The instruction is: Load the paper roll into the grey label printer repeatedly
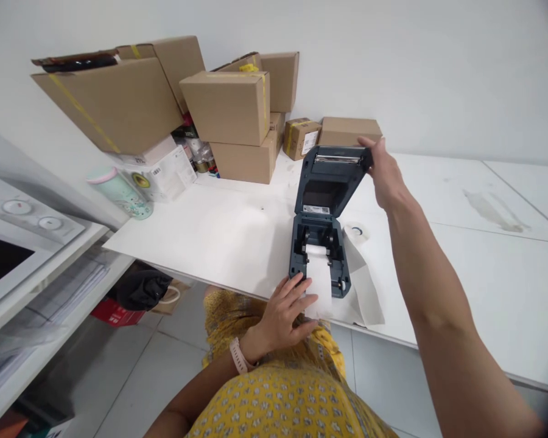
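Note:
A dark label printer [342, 267] stands on the white table with its lid [331, 176] raised. Inside sits a small white paper roll, and its white paper strip [319, 283] runs out over the printer's front towards the table's edge. My left hand [288, 310] lies at the printer's front left corner, fingers spread, the fingertips touching the strip and the casing. At the lid's upper right corner, my right hand [381, 167] grips the lid, fingers curled round its edge. Right of the printer lies a loose length of backing paper [365, 289] beside a small roll [357, 232].
Cardboard boxes [228, 106] are stacked along the wall at the back left. A mint green tumbler [121, 193] leans in view near a white box [171, 176]. At the far left is a white appliance [31, 219] on a shelf. The table's front edge runs just before my body.

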Tool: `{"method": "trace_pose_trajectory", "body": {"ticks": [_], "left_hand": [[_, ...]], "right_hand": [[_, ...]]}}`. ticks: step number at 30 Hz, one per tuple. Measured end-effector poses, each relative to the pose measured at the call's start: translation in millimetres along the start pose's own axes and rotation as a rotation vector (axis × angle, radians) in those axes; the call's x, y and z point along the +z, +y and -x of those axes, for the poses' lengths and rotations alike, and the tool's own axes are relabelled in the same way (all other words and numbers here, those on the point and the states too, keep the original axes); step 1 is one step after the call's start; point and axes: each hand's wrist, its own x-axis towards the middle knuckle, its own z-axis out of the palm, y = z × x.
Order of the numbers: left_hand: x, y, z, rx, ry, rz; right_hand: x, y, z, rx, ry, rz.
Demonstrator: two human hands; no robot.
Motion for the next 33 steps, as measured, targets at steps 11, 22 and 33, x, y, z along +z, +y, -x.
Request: {"method": "trace_pose_trajectory", "body": {"ticks": [11,22,33], "left_hand": [[15.7,-1,4,0.072,0.315,-0.022],[25.6,-6,6,0.100,0.295,-0.165],[29.6,-53,-21,0.142,0.169,-0.112]], "right_hand": [[11,11,193,-0.415,0.118,0.185],[54,41,268,-0.300,0.221,0.201],[71,62,273,0.424,0.078,-0.529]]}}
